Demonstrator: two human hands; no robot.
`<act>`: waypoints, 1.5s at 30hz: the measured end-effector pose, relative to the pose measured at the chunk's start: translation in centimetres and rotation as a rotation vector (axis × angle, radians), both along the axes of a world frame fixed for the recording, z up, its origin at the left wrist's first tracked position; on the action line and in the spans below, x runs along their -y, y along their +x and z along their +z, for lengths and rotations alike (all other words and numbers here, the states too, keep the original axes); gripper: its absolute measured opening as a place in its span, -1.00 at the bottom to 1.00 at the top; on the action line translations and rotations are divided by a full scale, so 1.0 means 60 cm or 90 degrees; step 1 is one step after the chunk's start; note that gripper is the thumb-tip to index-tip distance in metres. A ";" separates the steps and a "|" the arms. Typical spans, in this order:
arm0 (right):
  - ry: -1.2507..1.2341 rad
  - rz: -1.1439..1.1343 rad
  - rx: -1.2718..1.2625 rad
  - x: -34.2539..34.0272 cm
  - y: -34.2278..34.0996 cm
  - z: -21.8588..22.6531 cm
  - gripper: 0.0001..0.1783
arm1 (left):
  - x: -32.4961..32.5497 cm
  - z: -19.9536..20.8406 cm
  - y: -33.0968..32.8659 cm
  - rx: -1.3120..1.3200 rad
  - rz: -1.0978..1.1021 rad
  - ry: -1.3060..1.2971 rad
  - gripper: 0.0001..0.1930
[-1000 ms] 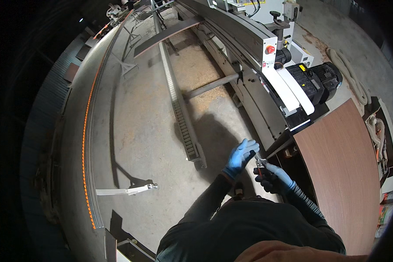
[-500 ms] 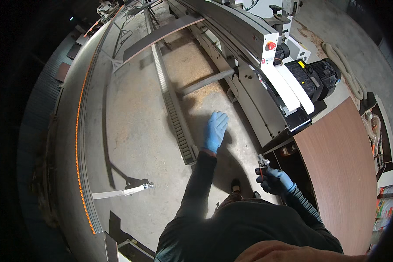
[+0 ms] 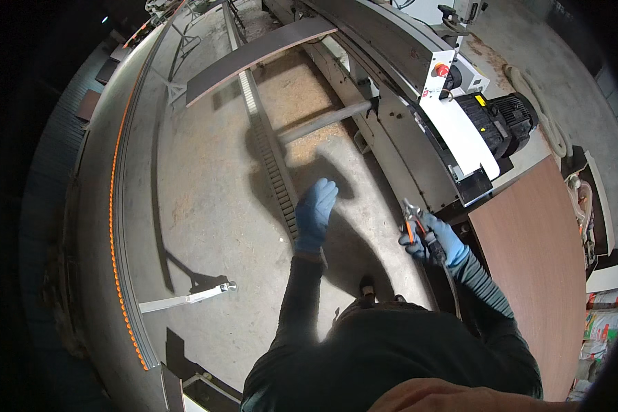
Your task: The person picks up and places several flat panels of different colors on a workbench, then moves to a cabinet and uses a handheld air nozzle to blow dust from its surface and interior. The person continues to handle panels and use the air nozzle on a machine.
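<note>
My left hand [image 3: 314, 215], in a blue glove, is raised over the floor beside the narrow roller rail [image 3: 271, 161]. Its fingers are stretched out and it holds nothing. In my right hand [image 3: 441, 239], gloved in blue with dark finger parts, is what looks like an air blow gun [image 3: 410, 213] with a silver head and orange parts. A dark hose [image 3: 454, 292] runs down from that hand past my sleeve. The right hand is near the end of the long machine [image 3: 419, 141], and its fingers are wrapped round the tool.
A dark panel [image 3: 254, 58] lies across the rail and the machine's side. A brown wood-grain board [image 3: 535, 275] is at my right, below black motors [image 3: 494, 120]. On the left, a long support with orange rollers [image 3: 113, 233] has a white arm [image 3: 185, 299] sticking out.
My left hand has moved left and slightly nearer. The right hand has risen farther from my body, turning so the tool's orange parts and hose show. The view has shifted slightly.
</note>
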State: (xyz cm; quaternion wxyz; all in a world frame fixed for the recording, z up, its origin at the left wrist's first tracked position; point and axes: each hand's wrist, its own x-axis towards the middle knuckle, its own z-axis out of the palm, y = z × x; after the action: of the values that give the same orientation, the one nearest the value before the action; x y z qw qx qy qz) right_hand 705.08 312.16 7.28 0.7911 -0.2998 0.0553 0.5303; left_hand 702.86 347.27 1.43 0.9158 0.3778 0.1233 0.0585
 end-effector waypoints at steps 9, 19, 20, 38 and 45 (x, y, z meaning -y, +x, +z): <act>-0.150 -0.030 0.028 -0.137 0.191 0.070 -0.58 | -0.102 0.028 -0.089 -0.075 0.287 0.396 -0.64; -0.168 -0.066 0.160 -0.294 0.565 0.098 -0.54 | -0.152 -0.051 -0.126 -0.178 0.441 0.407 -0.70; -0.151 -0.075 0.175 -0.304 0.599 0.089 -0.57 | -0.156 -0.053 -0.130 -0.173 0.447 0.383 -0.68; -0.270 0.385 0.442 -0.747 0.368 -0.081 -0.75 | -0.185 -0.060 -0.158 -0.214 0.474 0.242 -0.63; -0.319 -0.343 0.149 -0.475 0.614 -0.016 -0.61 | -0.225 -0.078 -0.225 -0.175 0.477 0.246 -0.63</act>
State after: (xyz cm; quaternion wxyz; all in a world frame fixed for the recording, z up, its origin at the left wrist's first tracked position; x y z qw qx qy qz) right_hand 741.89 340.68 6.31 0.8053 -0.5170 0.1691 0.2357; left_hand 689.34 360.76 -3.28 0.7189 0.4758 0.3593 0.3573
